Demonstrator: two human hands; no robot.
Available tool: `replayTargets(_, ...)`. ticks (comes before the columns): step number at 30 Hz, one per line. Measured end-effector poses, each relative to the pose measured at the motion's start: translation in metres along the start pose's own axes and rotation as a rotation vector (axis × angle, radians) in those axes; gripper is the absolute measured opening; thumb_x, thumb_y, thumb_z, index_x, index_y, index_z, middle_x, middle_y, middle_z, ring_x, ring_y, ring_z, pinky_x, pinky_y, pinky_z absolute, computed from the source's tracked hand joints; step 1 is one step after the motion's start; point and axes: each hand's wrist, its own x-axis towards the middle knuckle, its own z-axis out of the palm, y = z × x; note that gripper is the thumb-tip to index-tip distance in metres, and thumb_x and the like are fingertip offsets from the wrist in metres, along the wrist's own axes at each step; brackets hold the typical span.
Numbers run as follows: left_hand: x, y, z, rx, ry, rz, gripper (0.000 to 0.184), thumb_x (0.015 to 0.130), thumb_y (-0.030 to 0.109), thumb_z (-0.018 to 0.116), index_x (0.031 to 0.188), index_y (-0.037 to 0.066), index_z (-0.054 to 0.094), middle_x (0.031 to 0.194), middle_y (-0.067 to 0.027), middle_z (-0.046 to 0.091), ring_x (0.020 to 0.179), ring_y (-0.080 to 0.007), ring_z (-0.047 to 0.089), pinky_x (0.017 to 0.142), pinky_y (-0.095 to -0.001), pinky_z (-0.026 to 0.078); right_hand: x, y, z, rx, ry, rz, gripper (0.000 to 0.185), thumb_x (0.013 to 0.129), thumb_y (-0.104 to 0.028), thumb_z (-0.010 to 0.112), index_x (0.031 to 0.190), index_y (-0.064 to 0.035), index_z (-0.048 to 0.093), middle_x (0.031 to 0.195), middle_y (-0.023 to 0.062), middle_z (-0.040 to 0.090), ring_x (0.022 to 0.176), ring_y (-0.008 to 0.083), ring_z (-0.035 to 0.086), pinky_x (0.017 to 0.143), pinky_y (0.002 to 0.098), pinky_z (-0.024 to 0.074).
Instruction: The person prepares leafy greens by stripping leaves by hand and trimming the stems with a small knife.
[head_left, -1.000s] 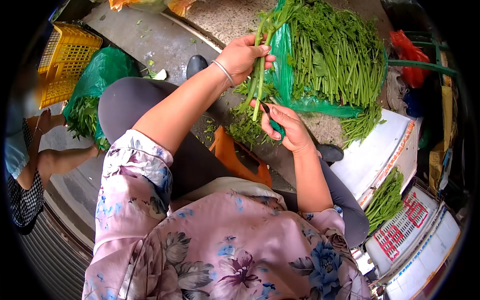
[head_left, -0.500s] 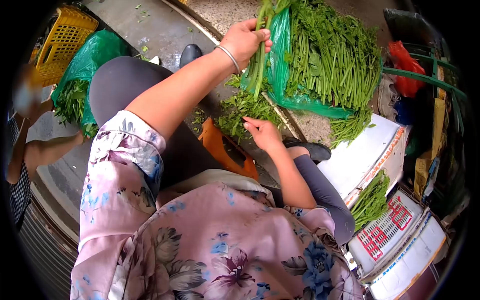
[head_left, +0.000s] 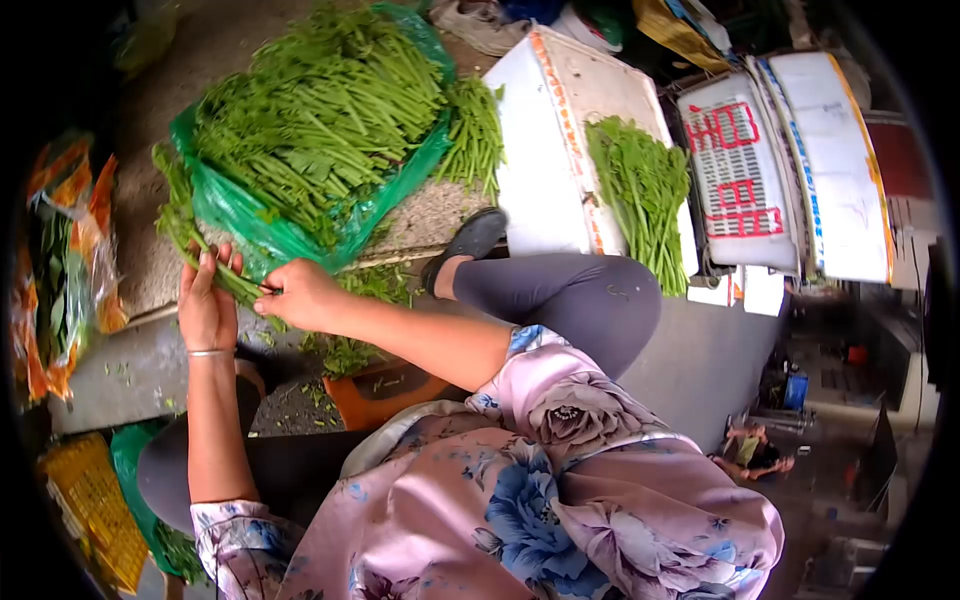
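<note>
My left hand (head_left: 208,305), with a bangle at the wrist, is closed round a slim bunch of leafy green stems (head_left: 177,215). The leafy end points up and away from me. At the lower end of the bunch my right hand (head_left: 300,295) pinches the stems; whether anything else is in those fingers I cannot make out. Just beyond both hands, a large heap of the same greens (head_left: 320,110) lies on a green plastic bag (head_left: 410,180). Loose leaves and trimmings (head_left: 350,355) lie on the ground below my right forearm.
To the right stands a white foam box (head_left: 525,150) with more greens (head_left: 640,195) on it, beside a box with red characters (head_left: 735,165). An orange plastic piece (head_left: 385,393) lies between my legs. A yellow crate (head_left: 95,505) and an orange-printed bag (head_left: 60,260) are at left.
My view has swung to the right. My left hand has brought the stems down and closer, and my right hand, apart from them before, has come to their lower end.
</note>
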Motion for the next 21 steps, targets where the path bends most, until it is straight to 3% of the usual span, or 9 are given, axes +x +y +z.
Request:
replayTargets(3, 0.003, 0.001, 0.01, 0.029, -0.085, -0.063, 0.033, 0.09, 0.014, 0.041, 0.122, 0.006, 0.038, 0.105, -0.008, 0.051, 0.105, -0.022, 0.049, 0.09, -0.0403, 0.041, -0.008, -0.006, -0.056, -0.075, 0.016, 0.02, 0.021, 0.07, -0.025, 0.066, 0.072, -0.0037, 0.064, 0.056, 0.0121, 0.055, 0.05, 0.0205, 0.051, 0.052, 0.0328, 0.0414)
replayTargets(5, 0.005, -0.004, 0.019, 0.002, -0.12, -0.101, 0.034, 0.091, 0.016, 0.04, 0.123, 0.006, 0.036, 0.104, -0.0084, 0.051, 0.105, -0.0223, 0.048, 0.092, -0.041, 0.039, -0.027, -0.011, -0.115, -0.211, 0.065, -0.032, 0.022, 0.071, -0.026, 0.066, 0.077, -0.0044, 0.065, 0.056, 0.0104, 0.056, 0.05, 0.0173, 0.052, 0.052, 0.0317, 0.042)
replayTargets(7, 0.003, -0.008, 0.028, -0.011, -0.129, -0.146, 0.033, 0.091, 0.016, 0.04, 0.123, 0.006, 0.037, 0.102, -0.008, 0.052, 0.103, -0.0213, 0.05, 0.091, -0.0397, 0.04, -0.067, -0.034, -0.187, -0.281, 0.101, 0.098, 0.019, 0.074, -0.023, 0.065, 0.081, -0.0053, 0.066, 0.059, 0.0064, 0.058, 0.052, 0.012, 0.052, 0.051, 0.0285, 0.0419)
replayTargets(9, 0.006, -0.013, 0.025, -0.01, -0.157, -0.176, 0.033, 0.091, 0.015, 0.04, 0.122, 0.006, 0.038, 0.101, -0.0076, 0.053, 0.101, -0.0208, 0.051, 0.09, -0.039, 0.041, -0.116, -0.043, -0.251, -0.178, 0.249, 0.146, 0.015, 0.078, -0.018, 0.061, 0.087, -0.0061, 0.065, 0.067, 0.0012, 0.06, 0.054, 0.007, 0.05, 0.052, 0.0228, 0.0427)
replayTargets(13, 0.005, -0.025, 0.019, 0.023, -0.133, -0.272, 0.03, 0.091, 0.015, 0.04, 0.12, 0.006, 0.04, 0.098, -0.0063, 0.055, 0.096, -0.0193, 0.053, 0.088, -0.0368, 0.042, -0.232, -0.037, -0.34, -0.519, 0.648, 0.295, 0.026, 0.079, -0.019, 0.061, 0.096, 0.0011, 0.061, 0.074, 0.0032, 0.061, 0.06, 0.0054, 0.051, 0.057, 0.0204, 0.0434)
replayTargets(15, -0.002, -0.028, 0.03, 0.043, -0.118, -0.291, 0.03, 0.091, 0.015, 0.04, 0.119, 0.007, 0.041, 0.097, -0.0059, 0.056, 0.094, -0.0187, 0.054, 0.087, -0.0361, 0.043, -0.281, -0.001, -0.364, -0.634, 0.829, 0.296, 0.026, 0.08, -0.016, 0.06, 0.096, 0.0052, 0.059, 0.073, 0.0037, 0.062, 0.062, 0.0058, 0.051, 0.057, 0.0206, 0.043)
replayTargets(16, -0.005, -0.03, 0.035, 0.041, -0.098, -0.322, 0.029, 0.091, 0.014, 0.041, 0.119, 0.007, 0.042, 0.098, -0.0061, 0.056, 0.094, -0.0189, 0.054, 0.087, -0.0357, 0.042, -0.301, 0.015, -0.369, -0.541, 0.899, 0.351, 0.024, 0.079, -0.015, 0.06, 0.093, 0.0045, 0.06, 0.069, 0.0033, 0.061, 0.061, 0.0058, 0.05, 0.056, 0.0216, 0.0419)
replayTargets(18, -0.008, -0.036, 0.043, 0.049, -0.087, -0.373, 0.028, 0.089, 0.013, 0.042, 0.117, 0.007, 0.043, 0.098, -0.0063, 0.055, 0.094, -0.0198, 0.053, 0.087, -0.0359, 0.041, -0.336, 0.061, -0.383, -0.693, 0.912, 0.469, 0.019, 0.077, -0.019, 0.061, 0.081, 0.0001, 0.06, 0.056, 0.0099, 0.053, 0.054, 0.0117, 0.049, 0.055, 0.0286, 0.0397)
replayTargets(21, -0.016, -0.041, 0.052, 0.051, -0.08, -0.39, 0.026, 0.087, 0.011, 0.045, 0.113, 0.008, 0.044, 0.097, -0.0073, 0.055, 0.096, -0.0228, 0.052, 0.087, -0.0396, 0.039, -0.359, 0.109, -0.411, -0.904, 0.777, 0.659, 0.033, 0.074, -0.024, 0.064, 0.094, 0.0018, 0.058, 0.068, 0.0121, 0.058, 0.061, 0.0164, 0.054, 0.059, 0.0298, 0.0425)
